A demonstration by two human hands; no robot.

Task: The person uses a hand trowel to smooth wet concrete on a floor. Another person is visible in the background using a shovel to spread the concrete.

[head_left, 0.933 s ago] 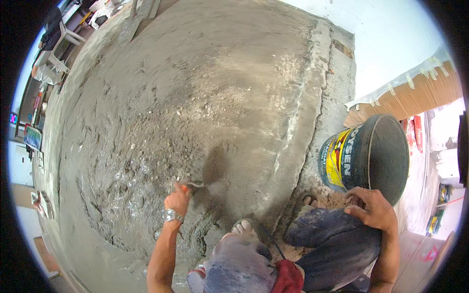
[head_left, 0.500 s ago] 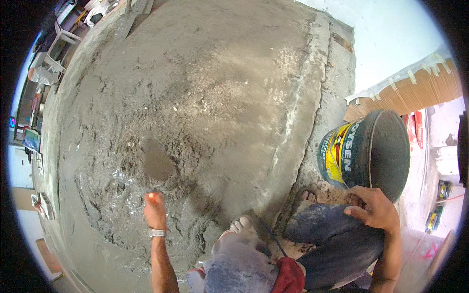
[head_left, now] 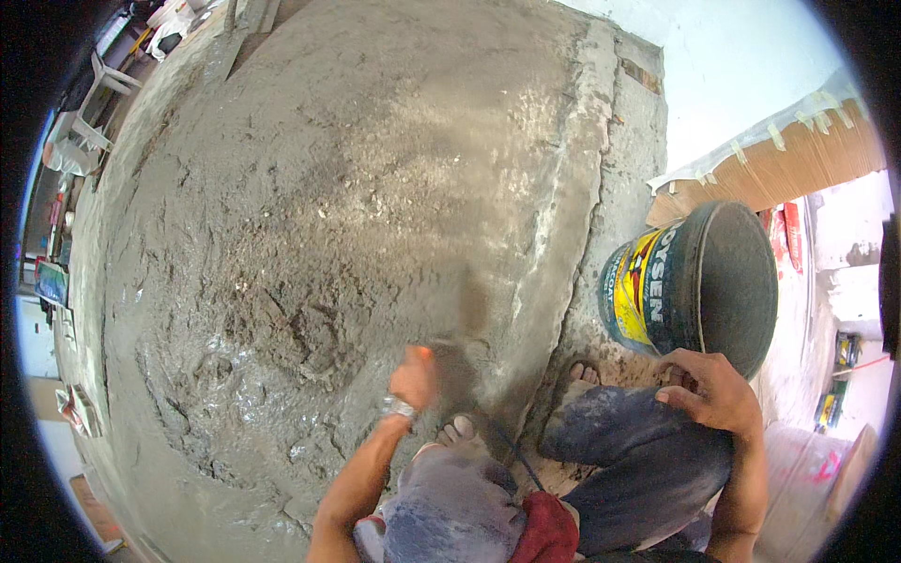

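Note:
My left hand point(head_left: 413, 377), with a pale band at the wrist, is closed on a trowel over the wet grey cement point(head_left: 235, 310). An orange bit shows at the top of the fist. The trowel's blade point(head_left: 474, 305) is smeared by motion, near the rough strip along the right side of the cement. My right hand point(head_left: 710, 389) rests on my right knee with its fingers loosely bent and thumb apart, holding nothing. Just beyond it, a dark bucket point(head_left: 671, 281) with a yellow label lies tipped on its side, mouth to the right.
My bare feet point(head_left: 458, 432) are close to the worked cement. A cardboard piece edged with tape point(head_left: 765, 169) leans by the white wall point(head_left: 732, 75) at the far right. White plastic chairs point(head_left: 113, 75) stand at the far left. A board point(head_left: 235, 42) lies at the far edge.
My left hand has swung right with the trowel, from the lumpy cement to the area before my foot. My right hand stays on the knee. The whole view has shifted slightly.

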